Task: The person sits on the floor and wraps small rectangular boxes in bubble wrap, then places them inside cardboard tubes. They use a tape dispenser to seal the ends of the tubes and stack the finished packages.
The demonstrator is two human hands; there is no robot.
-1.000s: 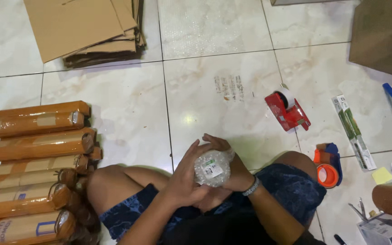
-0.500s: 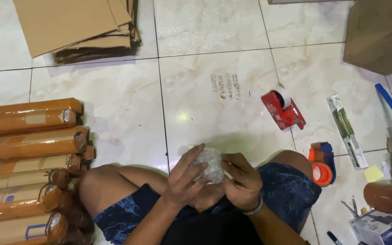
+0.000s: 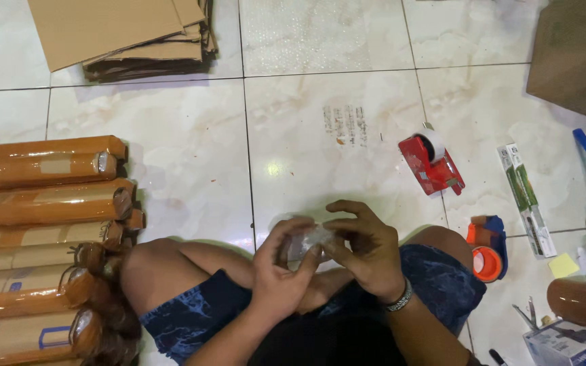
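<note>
Both hands close around a small bubble-wrapped bundle held over the lap: the left hand grips it from below, the right hand curls its fingers over the top. Brown-wrapped rolls lie stacked on the floor at the left; a red tape dispenser sits on the tiles ahead, well apart from the bundle

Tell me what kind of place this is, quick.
Probably a home or small-shop packing spot on a tiled floor: flattened cardboard, taped brown rolls, a red tape dispenser. Both hands hold a small clear-wrapped item.
</note>
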